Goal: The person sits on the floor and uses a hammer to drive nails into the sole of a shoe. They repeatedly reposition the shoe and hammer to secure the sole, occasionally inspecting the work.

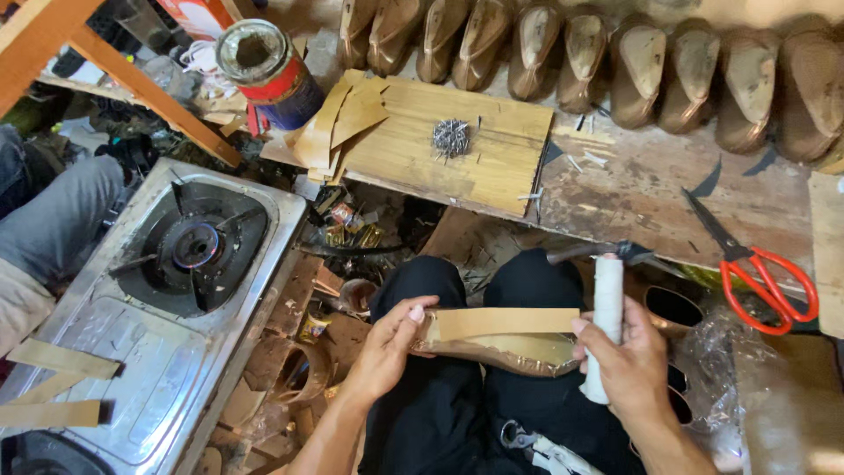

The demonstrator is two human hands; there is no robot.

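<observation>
lower centre of frame: left hand [387,347] pinching the near end of a tan shoe sole [501,339] laid across the lap; right hand [629,361] closed round a white-wrapped hammer handle [607,325], thumb touching the sole's other end. upper right: row of brown shoe lasts [615,62] along the desk [633,189]. upper centre: pile of nails [450,138] on a board. right edge: red-handled scissors [760,273]. left: gas stove [193,246].
</observation>
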